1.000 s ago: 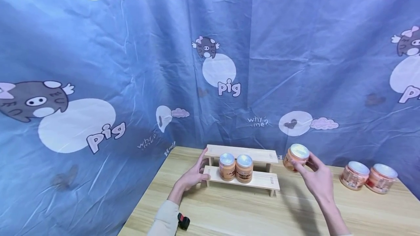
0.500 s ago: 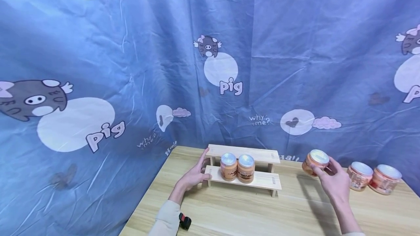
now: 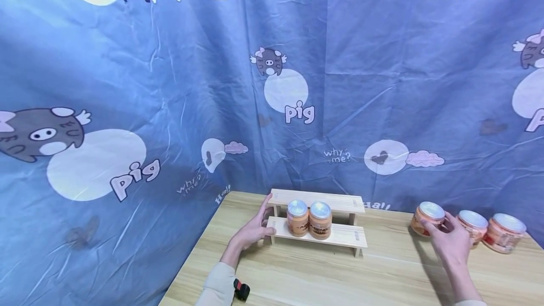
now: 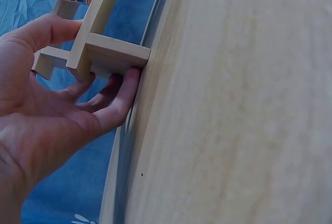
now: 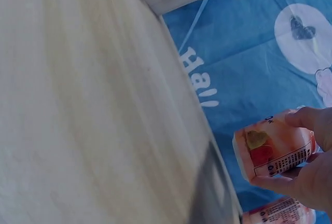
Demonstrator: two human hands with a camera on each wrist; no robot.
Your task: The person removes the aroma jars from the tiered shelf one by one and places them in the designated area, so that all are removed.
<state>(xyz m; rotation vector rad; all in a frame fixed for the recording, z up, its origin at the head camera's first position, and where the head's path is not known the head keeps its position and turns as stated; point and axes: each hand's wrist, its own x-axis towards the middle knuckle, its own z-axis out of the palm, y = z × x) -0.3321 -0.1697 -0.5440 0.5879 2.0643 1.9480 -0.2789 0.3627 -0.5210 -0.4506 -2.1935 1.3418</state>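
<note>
My left hand (image 3: pixel 253 229) holds the left end of a two-step wooden rack (image 3: pixel 348 235). In the left wrist view the thumb (image 4: pixel 58 29) lies on one side of the end frame and the fingers curl behind it. Two orange jars with silvery lids, one (image 3: pixel 297 223) beside the other (image 3: pixel 320 225), stand on the lower step. Far to the right, my right hand (image 3: pixel 454 243) grips a similar jar (image 3: pixel 420 225) between thumb and fingers. This jar (image 5: pixel 275 149) is slightly tilted, and its label and barcode show in the right wrist view.
Just right of the held jar stand two more orange jars, a partly hidden one (image 3: pixel 473 221) and a farther one (image 3: pixel 505 234). A blue pig-print curtain (image 3: pixel 382 84) hangs behind the wooden table (image 3: pixel 323 273). A small black object (image 3: pixel 242 291) sits at the left sleeve.
The right hand has carried its jar rightward, away from the rack and close to the two jars at the right. The left hand keeps its hold on the rack.
</note>
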